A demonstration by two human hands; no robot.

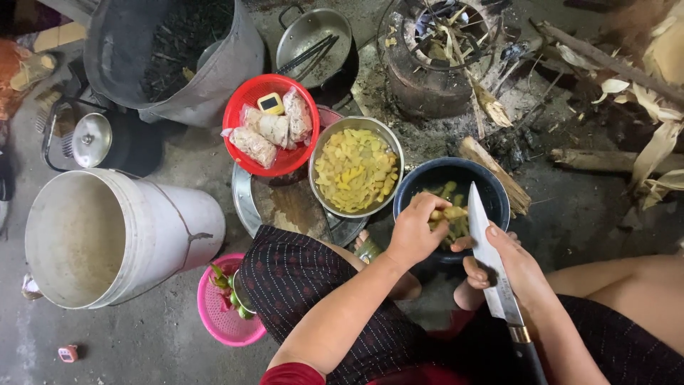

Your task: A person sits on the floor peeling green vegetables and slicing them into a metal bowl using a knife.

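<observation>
My left hand (pixel 417 229) grips a pale yellow-green piece of vegetable (pixel 450 213) over a dark blue bowl (pixel 427 180) that holds more such pieces. My right hand (pixel 507 265) is shut on a large cleaver (pixel 486 253), its blade pointing up toward the bowl and lying just right of the piece. A metal bowl (pixel 322 153) full of yellow cut slices sits to the left of the blue bowl, on a round wooden board over a metal tray (pixel 246 199).
A red basket (pixel 239 114) holds wrapped packets. A large white bucket (pixel 171 221) lies left, a pink basket (pixel 217 321) below it. A grey tub (pixel 228 71), a lidded pan (pixel 313 36), a clay stove (pixel 427 78) and firewood (pixel 491 175) stand farther back.
</observation>
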